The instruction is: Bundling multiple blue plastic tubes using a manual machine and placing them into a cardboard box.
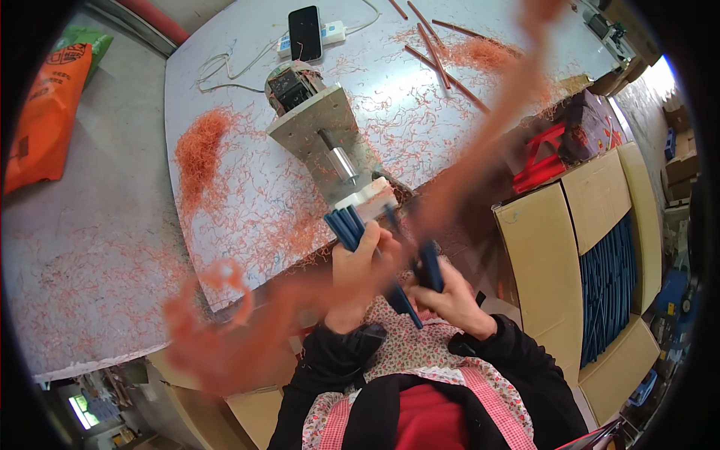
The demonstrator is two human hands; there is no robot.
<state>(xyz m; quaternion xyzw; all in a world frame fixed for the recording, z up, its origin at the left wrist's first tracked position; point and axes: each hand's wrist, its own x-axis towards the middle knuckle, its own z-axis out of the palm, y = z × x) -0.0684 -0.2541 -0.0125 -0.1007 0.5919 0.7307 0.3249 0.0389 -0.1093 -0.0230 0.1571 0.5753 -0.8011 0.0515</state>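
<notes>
The sticks were dark blue, the shavings orange-red, the desk whitish, the apron floral with pink-checked straps.

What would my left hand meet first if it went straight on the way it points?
Your left hand, gripping slim dark blue rods, would likely meet the chunky white block near the shiny metal cylinder first; depth is unclear.

"What's held mid-frame on your feed?"
"I see a bunch of slim dark-blue rods, slanting down to the right."
"Anything beside it?"
"Just right, I make out a second dark-blue bunch, tilted; blur keeps me from counting."
</notes>
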